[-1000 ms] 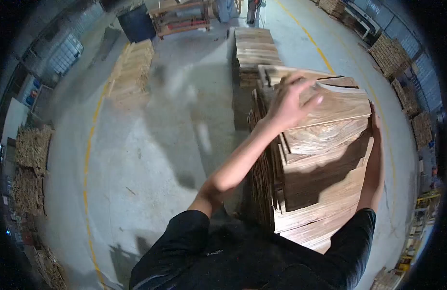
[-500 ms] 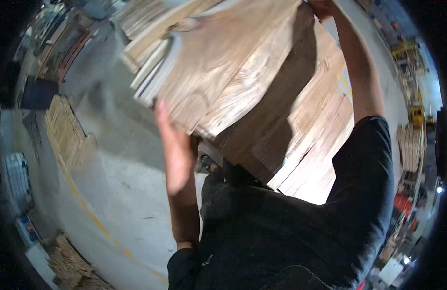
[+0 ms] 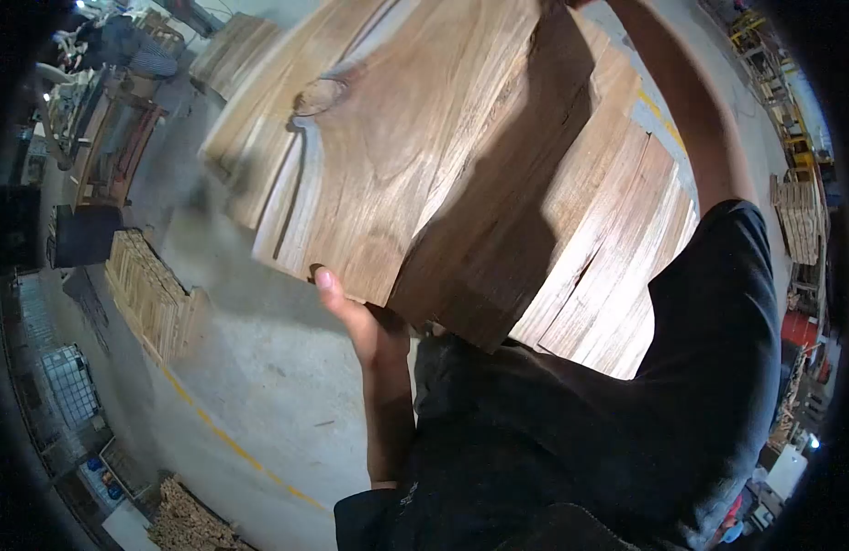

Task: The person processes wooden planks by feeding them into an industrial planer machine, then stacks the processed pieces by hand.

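The wooden boards [image 3: 415, 156] are bare, matt and unvarnished, pale tan with strong grain streaks and a dark knot, their near cut edge rough, while the floor [image 3: 259, 386] is dull grey concrete and the sleeve [image 3: 718, 303] is dark matt cloth.

Big workshop with a grey concrete floor [image 3: 259, 386], a yellow line [image 3: 232, 445] painted across it, and wood stacks [image 3: 149, 294] sitting around.
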A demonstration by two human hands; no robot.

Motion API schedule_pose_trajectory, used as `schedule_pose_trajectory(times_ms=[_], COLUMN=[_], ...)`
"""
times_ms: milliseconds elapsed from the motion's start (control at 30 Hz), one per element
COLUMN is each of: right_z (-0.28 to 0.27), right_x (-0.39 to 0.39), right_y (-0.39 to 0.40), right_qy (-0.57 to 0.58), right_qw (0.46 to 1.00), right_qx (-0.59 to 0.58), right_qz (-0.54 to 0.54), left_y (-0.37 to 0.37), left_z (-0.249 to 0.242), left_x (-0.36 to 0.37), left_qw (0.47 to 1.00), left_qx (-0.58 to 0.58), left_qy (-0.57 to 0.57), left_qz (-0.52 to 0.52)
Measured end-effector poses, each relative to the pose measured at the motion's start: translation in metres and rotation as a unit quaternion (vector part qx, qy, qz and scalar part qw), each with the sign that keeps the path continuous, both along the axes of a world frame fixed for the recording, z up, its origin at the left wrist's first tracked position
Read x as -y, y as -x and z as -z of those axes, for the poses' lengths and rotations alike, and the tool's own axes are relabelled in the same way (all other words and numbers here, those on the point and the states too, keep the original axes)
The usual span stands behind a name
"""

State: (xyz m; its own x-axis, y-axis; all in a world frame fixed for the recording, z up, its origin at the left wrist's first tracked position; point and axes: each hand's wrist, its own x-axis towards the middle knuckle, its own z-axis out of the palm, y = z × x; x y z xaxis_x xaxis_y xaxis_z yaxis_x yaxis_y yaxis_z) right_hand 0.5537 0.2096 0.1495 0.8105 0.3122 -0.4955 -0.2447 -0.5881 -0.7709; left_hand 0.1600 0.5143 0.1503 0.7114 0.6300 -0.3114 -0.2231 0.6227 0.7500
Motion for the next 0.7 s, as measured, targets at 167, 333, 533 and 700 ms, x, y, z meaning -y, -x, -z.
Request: schedule_pose_trajectory(times_ms=[167, 333, 533, 700], right_z=[-0.034, -0.058, -0.060, -0.031], right_x=[-0.054, -0.066, -0.031, -0.018], right_y=[-0.008, -0.003, -0.028, -0.012], right_qy=[-0.030, -0.050, -0.009, -0.177], right_qw=[0.997, 0.991, 0.986, 0.974], right_qx=[0.006, 0.008, -0.066, -0.061], right_qz=[-0.068, -0.122, -0.152, -0.130], left_y=[0.012, 0.032, 0.046, 0.052], left_z=[0.002, 0.007, -0.012, -0.013], left_x=[-0.013, -0.035, -0.050, -0.069], left_qw=[1.000, 0.998, 0.997, 0.997], left_qx=[-0.014, -0.036, -0.010, -0.041], left_qy=[-0.016, -0.048, -0.071, -0.059], left_qz=[-0.006, -0.006, -0.023, 0.012])
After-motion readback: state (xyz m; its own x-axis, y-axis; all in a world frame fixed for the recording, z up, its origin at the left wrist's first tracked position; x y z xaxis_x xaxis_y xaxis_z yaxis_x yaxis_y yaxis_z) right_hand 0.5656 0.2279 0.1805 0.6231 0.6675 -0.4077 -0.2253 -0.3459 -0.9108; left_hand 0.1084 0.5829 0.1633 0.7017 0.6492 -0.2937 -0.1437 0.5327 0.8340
